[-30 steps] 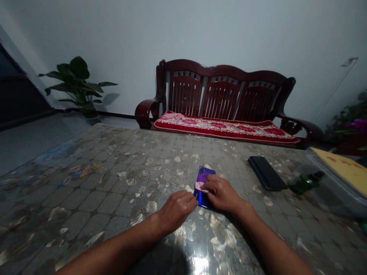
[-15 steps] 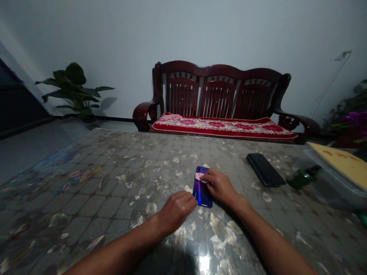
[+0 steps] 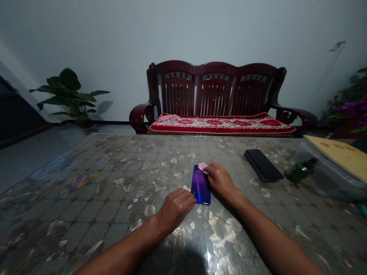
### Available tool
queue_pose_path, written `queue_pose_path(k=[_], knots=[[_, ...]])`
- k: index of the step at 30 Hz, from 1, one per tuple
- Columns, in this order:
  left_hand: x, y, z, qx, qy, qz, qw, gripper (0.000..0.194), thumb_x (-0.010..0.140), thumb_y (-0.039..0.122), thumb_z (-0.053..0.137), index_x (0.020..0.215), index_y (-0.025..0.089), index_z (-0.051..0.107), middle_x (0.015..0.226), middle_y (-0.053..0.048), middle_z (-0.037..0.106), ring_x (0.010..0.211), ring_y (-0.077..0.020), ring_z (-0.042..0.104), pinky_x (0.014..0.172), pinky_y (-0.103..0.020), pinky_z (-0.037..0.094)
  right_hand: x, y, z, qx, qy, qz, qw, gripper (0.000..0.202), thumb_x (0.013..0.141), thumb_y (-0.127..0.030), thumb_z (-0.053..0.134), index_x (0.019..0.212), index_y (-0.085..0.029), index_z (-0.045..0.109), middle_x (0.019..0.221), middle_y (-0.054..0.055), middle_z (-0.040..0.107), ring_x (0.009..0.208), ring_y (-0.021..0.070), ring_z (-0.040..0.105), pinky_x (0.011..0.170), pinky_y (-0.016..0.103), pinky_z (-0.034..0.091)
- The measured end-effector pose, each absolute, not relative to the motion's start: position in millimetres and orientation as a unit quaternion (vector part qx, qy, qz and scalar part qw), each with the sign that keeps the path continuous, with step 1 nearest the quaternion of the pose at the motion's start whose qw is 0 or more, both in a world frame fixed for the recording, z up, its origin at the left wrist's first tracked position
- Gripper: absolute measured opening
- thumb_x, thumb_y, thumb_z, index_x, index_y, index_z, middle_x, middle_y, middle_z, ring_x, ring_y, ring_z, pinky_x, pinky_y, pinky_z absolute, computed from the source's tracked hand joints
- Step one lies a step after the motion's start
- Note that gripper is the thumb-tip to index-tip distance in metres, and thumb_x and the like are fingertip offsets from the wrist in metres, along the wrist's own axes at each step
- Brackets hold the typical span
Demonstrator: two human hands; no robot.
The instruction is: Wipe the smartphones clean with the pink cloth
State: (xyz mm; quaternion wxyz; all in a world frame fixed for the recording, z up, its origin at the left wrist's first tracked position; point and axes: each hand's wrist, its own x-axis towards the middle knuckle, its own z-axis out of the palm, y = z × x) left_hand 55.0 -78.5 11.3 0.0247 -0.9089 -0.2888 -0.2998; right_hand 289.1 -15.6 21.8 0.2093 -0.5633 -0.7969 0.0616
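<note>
The blue phone (image 3: 200, 184) lies flat near the middle of the table (image 3: 114, 191). The left hand (image 3: 175, 208) — fingers curled — holds its near-left edge. The right hand (image 3: 219, 179) pinches a pink cloth (image 3: 202, 167) on the far end of the phone.

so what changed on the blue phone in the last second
The right hand slid the pink cloth along the blue phone, from near its middle up to its far end, keeping its grip on the cloth. The left hand stayed at the phone's near edge, steadying it. The black phone and green bottle did not move.
</note>
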Motion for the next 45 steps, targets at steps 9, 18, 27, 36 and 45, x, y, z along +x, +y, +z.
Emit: queue_pose_path(k=[9, 18, 27, 36, 45], knots=[[56, -78, 7, -0.905, -0.284, -0.315, 0.021, 0.022, 0.103, 0.020, 0.050, 0.089, 0.018, 0.067, 0.077, -0.003, 0.067, 0.073, -0.0160, 0.064, 0.068, -0.027, 0.052, 273, -22, 29, -0.556, -0.802, 0.081, 0.205, 0.031, 0.087, -0.004, 0.053, 0.098, -0.019, 0.077, 0.094, 0.009, 0.069, 0.092, 0.0207, 0.062, 0.081, 0.028, 0.045], [56, -78, 8, -0.902, -0.301, -0.310, 0.010, 0.022, 0.104, 0.021, 0.050, 0.090, 0.018, 0.066, 0.079, -0.003, 0.068, 0.075, -0.0168, 0.065, 0.070, -0.028, 0.053, 275, -27, 38, -0.502, -0.829, 0.143, 0.199, 0.030, 0.077, -0.003, 0.056, 0.088, -0.020, 0.078, 0.089, 0.005, 0.072, 0.086, 0.0188, 0.064, 0.079, 0.026, 0.045], [56, -75, 6, -0.900, -0.306, -0.310, 0.012, 0.021, 0.103, 0.022, 0.050, 0.091, 0.019, 0.067, 0.079, -0.003, 0.068, 0.075, -0.0169, 0.065, 0.070, -0.028, 0.053, 273, -23, 34, -0.514, -0.833, 0.070, 0.194, 0.032, 0.080, -0.001, 0.053, 0.094, -0.018, 0.076, 0.094, 0.008, 0.068, 0.094, 0.0207, 0.060, 0.082, 0.028, 0.044], [53, -72, 0, -0.903, -0.298, -0.308, 0.016, 0.017, 0.101, 0.021, 0.054, 0.093, 0.019, 0.068, 0.082, -0.004, 0.068, 0.077, -0.0177, 0.065, 0.072, -0.029, 0.053, 269, -23, 42, -0.540, -0.822, 0.096, 0.155, 0.028, 0.084, -0.005, 0.052, 0.096, -0.016, 0.074, 0.096, 0.010, 0.067, 0.093, 0.0206, 0.059, 0.080, 0.027, 0.041], [53, -72, -3, -0.907, -0.304, -0.292, 0.002, 0.020, 0.102, 0.018, 0.050, 0.093, 0.019, 0.068, 0.082, -0.004, 0.066, 0.080, -0.0176, 0.064, 0.075, -0.028, 0.053, 256, 13, 55, -0.557, -0.824, 0.076, 0.073, 0.034, 0.093, -0.010, 0.046, 0.108, -0.017, 0.075, 0.102, 0.011, 0.067, 0.098, 0.0218, 0.059, 0.082, 0.027, 0.039]])
